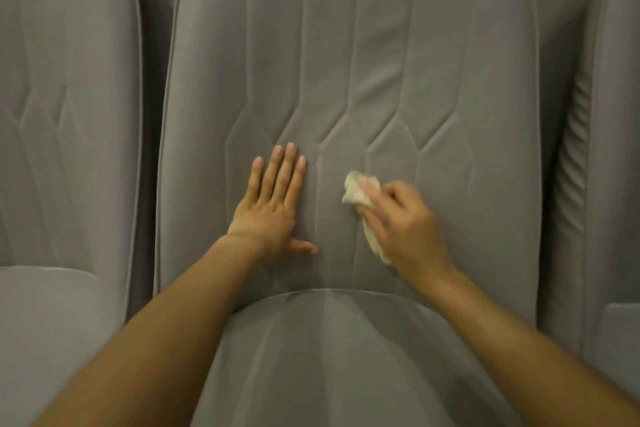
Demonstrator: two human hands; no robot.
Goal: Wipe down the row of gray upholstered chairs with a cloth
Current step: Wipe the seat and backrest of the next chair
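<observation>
A seating area with matching chairs in a row.
Three gray upholstered chairs stand side by side: the middle chair (349,55) fills the view, a left chair (65,97) and right chair (609,135) close alongside, all with identical stitched padding.

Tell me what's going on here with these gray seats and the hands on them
A person is wiping the backrest of the middle gray chair. The right hand holds a small crumpled whitish cloth pressed against the quilted fabric near the centre of the backrest. The left hand lies flat and open on the same backrest just beside it, apparently for support. Matching chairs sit close on either side, one at the left and one at the right, with nothing touching them at this moment.
</observation>
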